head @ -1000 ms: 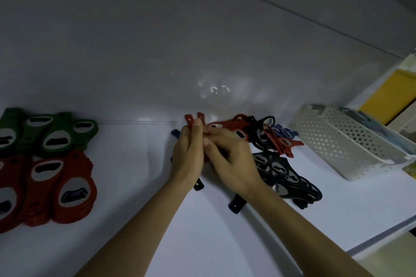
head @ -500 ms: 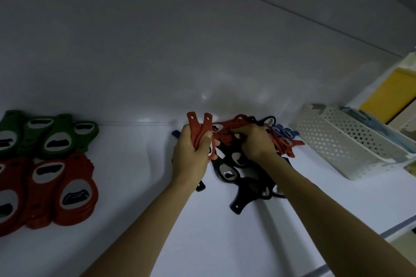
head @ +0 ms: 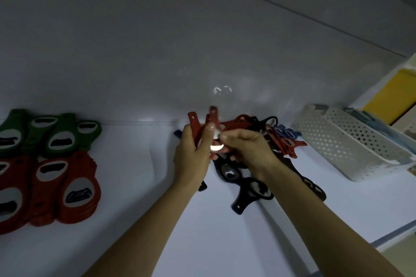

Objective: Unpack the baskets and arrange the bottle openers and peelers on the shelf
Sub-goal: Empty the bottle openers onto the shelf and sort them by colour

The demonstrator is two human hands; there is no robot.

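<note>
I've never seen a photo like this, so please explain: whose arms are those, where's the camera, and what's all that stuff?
No machine here: a person wears a camera on their head, so you see their own two arms. The left hand grips a bunch of flat red plastic tools, and the right hand pinches the same bunch, blurred there. Under them, on the white shelf, lies a jumbled pile of black, red and blue tools. To the left sit green bottle openers and red bottle openers in rows. On the right stands a white plastic basket with holes.
</note>
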